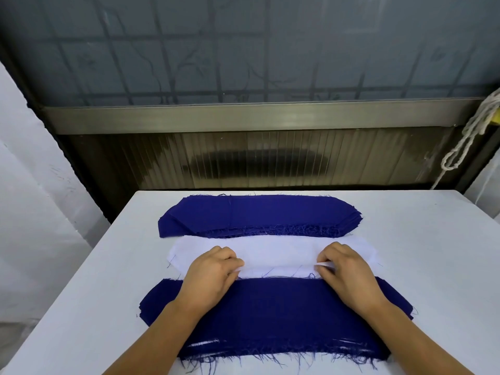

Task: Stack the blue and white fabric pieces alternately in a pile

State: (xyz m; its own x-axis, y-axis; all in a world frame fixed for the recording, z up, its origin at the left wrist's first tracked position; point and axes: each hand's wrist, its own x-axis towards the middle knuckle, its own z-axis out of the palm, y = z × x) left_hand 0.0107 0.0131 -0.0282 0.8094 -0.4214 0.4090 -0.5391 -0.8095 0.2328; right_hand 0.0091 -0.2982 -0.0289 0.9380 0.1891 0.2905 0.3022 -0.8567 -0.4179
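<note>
I have both hands on the white pieces (270,253) mid-table: my left hand (213,272) and right hand (346,269) each pinch the top white piece's near edge. Next I judge it must be lifted and laid squarely on the blue-topped pile (273,312) by the table's (433,253) near edge.
</note>
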